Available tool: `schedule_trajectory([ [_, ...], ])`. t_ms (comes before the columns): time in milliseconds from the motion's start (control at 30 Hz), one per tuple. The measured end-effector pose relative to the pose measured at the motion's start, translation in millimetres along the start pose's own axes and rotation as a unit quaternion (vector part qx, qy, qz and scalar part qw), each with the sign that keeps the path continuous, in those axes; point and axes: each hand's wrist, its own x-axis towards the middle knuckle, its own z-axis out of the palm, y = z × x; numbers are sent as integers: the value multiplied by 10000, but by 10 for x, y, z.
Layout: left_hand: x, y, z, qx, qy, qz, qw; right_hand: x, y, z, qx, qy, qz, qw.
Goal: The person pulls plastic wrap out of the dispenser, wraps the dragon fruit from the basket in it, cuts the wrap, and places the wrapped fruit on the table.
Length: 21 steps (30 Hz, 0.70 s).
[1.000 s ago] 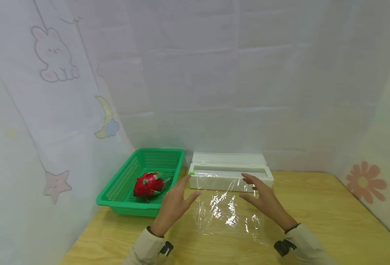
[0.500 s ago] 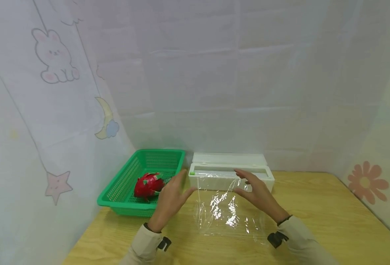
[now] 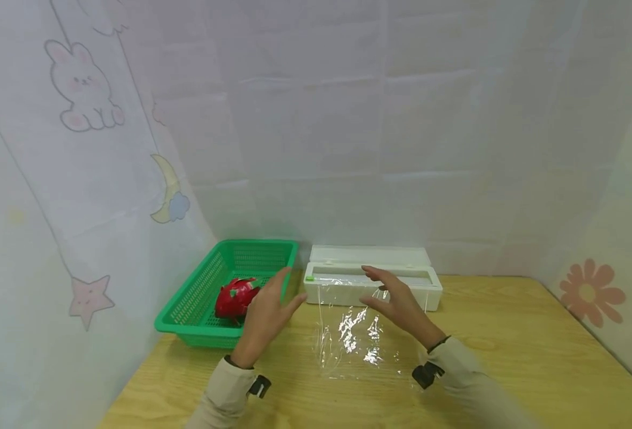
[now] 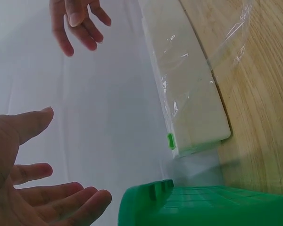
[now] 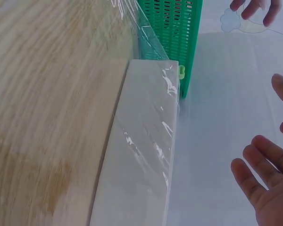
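Observation:
My left hand [image 3: 265,316] is raised in front of the green basket [image 3: 187,329], its fingers relaxed and nothing in them. In the basket lies a red dragon fruit [image 3: 234,299], partly hidden behind that hand. My right hand [image 3: 399,304], fingers loosely bent and holding nothing, is over the front of a white cling film box [image 3: 343,294]. The box's lid [image 3: 369,255] is raised at the back, and a small green slider [image 3: 309,279] sits at its left end. A clear sheet of cling film [image 3: 348,339] hangs from the box's front edge and spreads over the table.
A wooden table [image 3: 509,345] carries the basket and box side by side near its back edge. Behind and along the sides hangs a pale printed cloth [image 3: 316,131]. Each wrist wears a small black camera, such as the right camera [image 3: 427,374].
Both hands have moved left, the right one farther, from the box's right end toward its middle. The left hand now covers part of the dragon fruit. Basket, box and film stay put.

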Motion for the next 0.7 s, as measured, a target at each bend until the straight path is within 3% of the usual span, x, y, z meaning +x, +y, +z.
schedule_trajectory([
  [333, 33, -147, -140, 140, 236, -140, 9995, 130, -32, 124, 137, -38, 3, 9999],
  [700, 34, -301, -327, -139, 368, -435, 9983, 323, -81, 264, 663, -206, 181, 9974],
])
